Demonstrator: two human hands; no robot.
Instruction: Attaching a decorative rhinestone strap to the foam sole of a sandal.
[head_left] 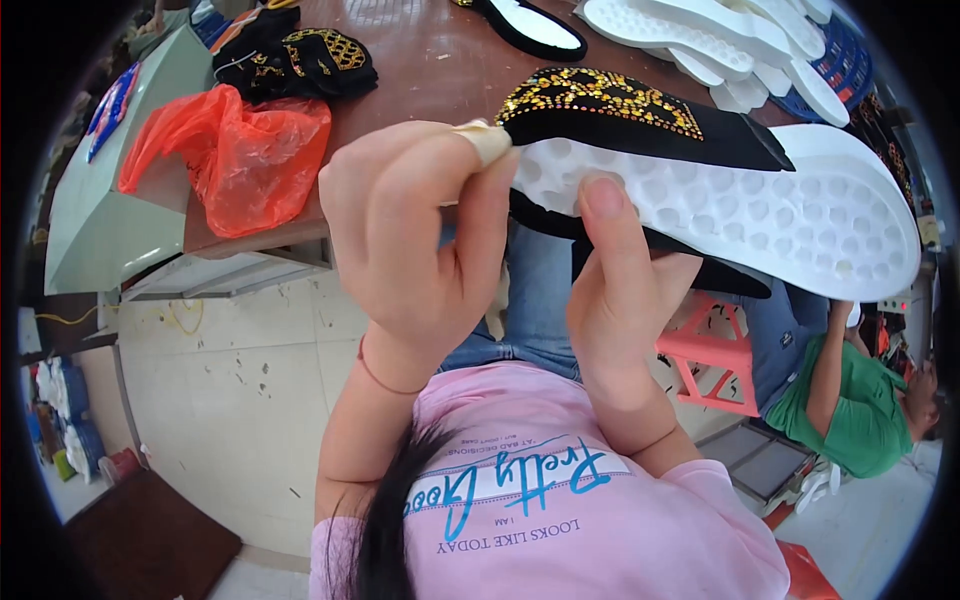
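Note:
A white shoe sole (780, 215) with a dimpled face is held up in front of me, tilted, its wide end to the right. Over its far side lies a black shoe upper (600, 112) set with gold and amber stones; more black material shows below the sole's near edge. My left hand (410, 225) pinches the upper's edge at the sole's left end, a cream wrap on one fingertip. My right hand (625, 290) grips the sole from the near side, thumb pressed on the dimples. Its other fingers are partly hidden underneath.
On the brown table (430, 60) lie a red plastic bag (250, 165), black gold-patterned uppers (300, 60) and a black-edged white-lined shoe piece (535, 28). White soles (690, 35) are piled at the far right. A person in green (850, 410) sits right, near a pink stool (710, 355).

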